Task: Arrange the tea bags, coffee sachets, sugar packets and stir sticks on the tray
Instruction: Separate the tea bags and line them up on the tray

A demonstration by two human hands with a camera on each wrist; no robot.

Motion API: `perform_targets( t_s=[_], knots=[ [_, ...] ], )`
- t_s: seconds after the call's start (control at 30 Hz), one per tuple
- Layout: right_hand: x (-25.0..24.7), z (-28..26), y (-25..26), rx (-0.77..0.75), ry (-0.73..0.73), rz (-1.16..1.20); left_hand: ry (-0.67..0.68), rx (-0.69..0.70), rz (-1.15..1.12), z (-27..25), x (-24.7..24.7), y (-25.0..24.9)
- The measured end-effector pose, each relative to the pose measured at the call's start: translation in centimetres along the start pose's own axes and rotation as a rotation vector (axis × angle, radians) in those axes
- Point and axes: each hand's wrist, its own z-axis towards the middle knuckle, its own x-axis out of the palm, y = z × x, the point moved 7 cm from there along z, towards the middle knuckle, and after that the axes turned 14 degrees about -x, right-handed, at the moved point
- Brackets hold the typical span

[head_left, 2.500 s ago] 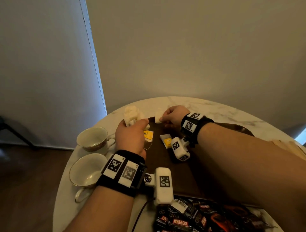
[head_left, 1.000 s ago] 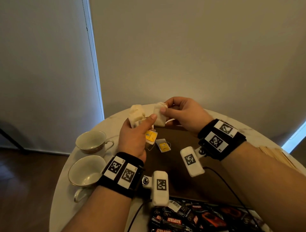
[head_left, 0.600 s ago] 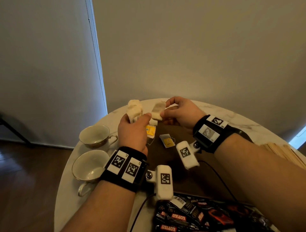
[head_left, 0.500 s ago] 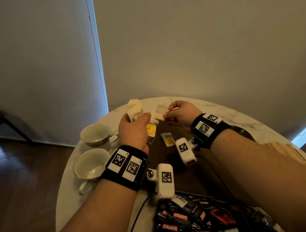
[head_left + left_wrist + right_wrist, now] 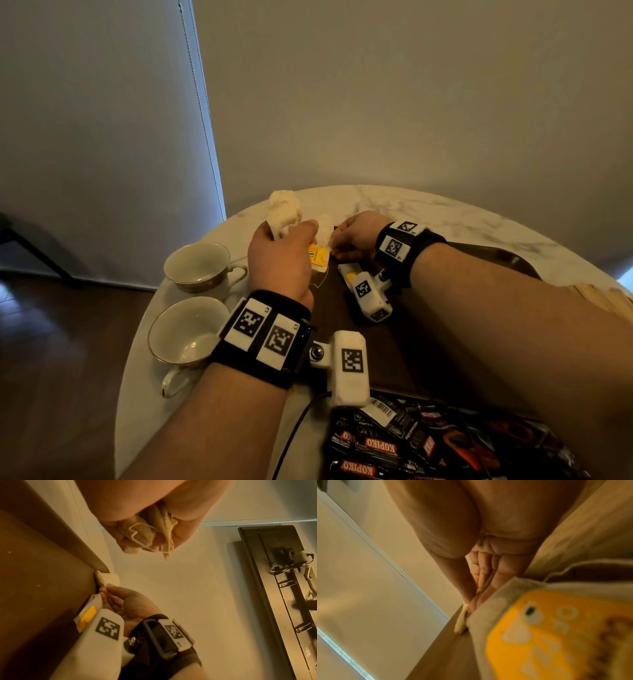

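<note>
Strings (image 5: 150, 534) in left hand (image 5: 145, 513), seemingly hidden overhead.

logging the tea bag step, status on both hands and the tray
Left hand grips a bunch of tea bags. Right hand pinches one tea bag at the tray edge. Nothing blocking.

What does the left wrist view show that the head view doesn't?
Only the left wrist view shows the strings and undersides of the tea bags bunched in the left hand. Only the head view shows two cups, the Kopiko sachets and the marble table. Both show the right hand pinching one tea bag at the tray's edge.
</note>
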Motion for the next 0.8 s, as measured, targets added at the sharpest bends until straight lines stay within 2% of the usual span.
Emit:
perform_targets(
  t_s=[0.17, 0.3, 0.4, 0.53, 0.63, 0.8],
  knots=[
    [-0.2, 0.0, 0.1, 0.002, -0.044, 0.038, -0.005, -0.013, -0.003, 0.1, -0.1, 0.0],
    [-0.5, -1.2, 1.0, 0.070, 0.030, -0.012, 0.012, -0.029, -0.010, 0.0, 0.0, 0.3],
    [-2.3, -2.8, 2.2, 0.039, 0.073, -0.180, 0.021, -0.039, -0.011, -0.1, 0.1, 0.3],
    [-3.0, -5.3, 2.1, 0.038, 0.273, -0.514, 0.047, -0.073, -0.025, -0.3, 0.4, 0.4],
    [-2.2, -6.1, 1.2, 0.055, 0.380, -0.656, 0.070, -0.097, -0.015, -0.5, 0.7, 0.6],
    [-1.2, -6.7, 1.2, -0.009, 0.356, -0.777, 0.114, -0.141, 0.007, -1.1, 1.0, 1.0]
  ],
)
